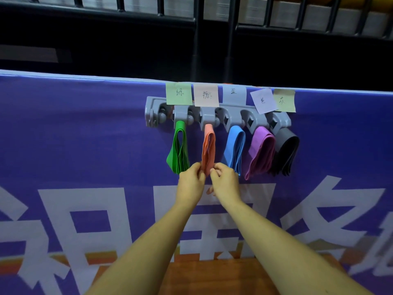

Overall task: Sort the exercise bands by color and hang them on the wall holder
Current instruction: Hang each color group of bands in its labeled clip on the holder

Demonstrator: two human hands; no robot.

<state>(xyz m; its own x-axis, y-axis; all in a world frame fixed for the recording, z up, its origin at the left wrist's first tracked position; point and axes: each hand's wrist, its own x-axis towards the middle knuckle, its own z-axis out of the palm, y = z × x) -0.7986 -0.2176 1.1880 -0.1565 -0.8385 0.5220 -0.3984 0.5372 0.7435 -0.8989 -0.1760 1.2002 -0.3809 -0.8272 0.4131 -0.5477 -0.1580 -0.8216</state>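
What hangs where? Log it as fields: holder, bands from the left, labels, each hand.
holder: grey wall holder on a purple banner
bands: green bands, salmon bands, blue bands, purple bands, dark grey bands, left to right, hanging one color per hook
labels: five paper notes above the holder
left hand: pinches the salmon bands' lower end
right hand: pinches the same end

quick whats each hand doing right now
Left hand: pinching the bottom of the pink bands.
Right hand: pinching the same pink bands.
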